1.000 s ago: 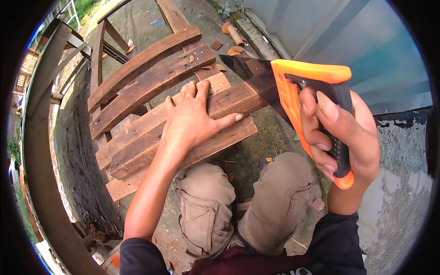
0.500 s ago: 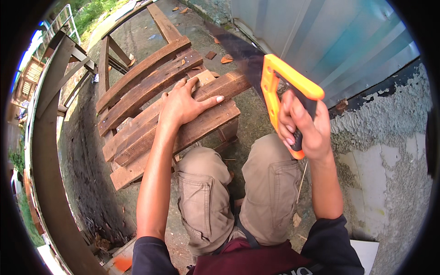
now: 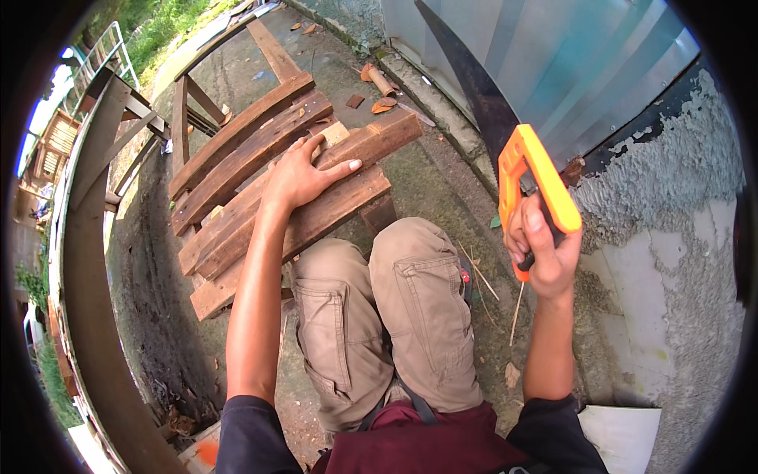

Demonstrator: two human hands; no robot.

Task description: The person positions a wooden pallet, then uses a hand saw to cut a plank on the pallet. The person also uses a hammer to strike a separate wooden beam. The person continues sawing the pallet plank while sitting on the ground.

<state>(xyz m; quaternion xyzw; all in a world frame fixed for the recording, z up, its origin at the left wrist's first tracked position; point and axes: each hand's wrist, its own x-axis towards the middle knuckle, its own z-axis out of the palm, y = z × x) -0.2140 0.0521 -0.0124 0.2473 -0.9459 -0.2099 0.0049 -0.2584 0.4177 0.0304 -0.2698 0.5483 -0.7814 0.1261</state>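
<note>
My left hand (image 3: 296, 178) is laid over a brown wooden plank (image 3: 383, 138), its fingers curled over the far side and the thumb stretched along the top. That plank rests across a slatted wooden frame (image 3: 245, 170), its right end jutting out over the ground. My right hand (image 3: 545, 245) is wrapped round the orange and black handle of a handsaw (image 3: 545, 170). The saw's dark blade (image 3: 474, 83) points up and away, to the right of the plank and apart from it. A small pale wood piece (image 3: 335, 133) lies just beyond my left fingers.
A corrugated metal sheet (image 3: 553, 71) and a rough plastered wall (image 3: 671, 237) stand close on the right. On the left runs a long wooden beam (image 3: 91, 261). My bent knees are close to the frame; dry leaves (image 3: 384, 105) lie on the concrete beyond.
The handsaw has moved right and come away from the plank's end, its blade swinging more upright. My left hand stays on the plank, which sits slightly further left. My knees have shifted left.
</note>
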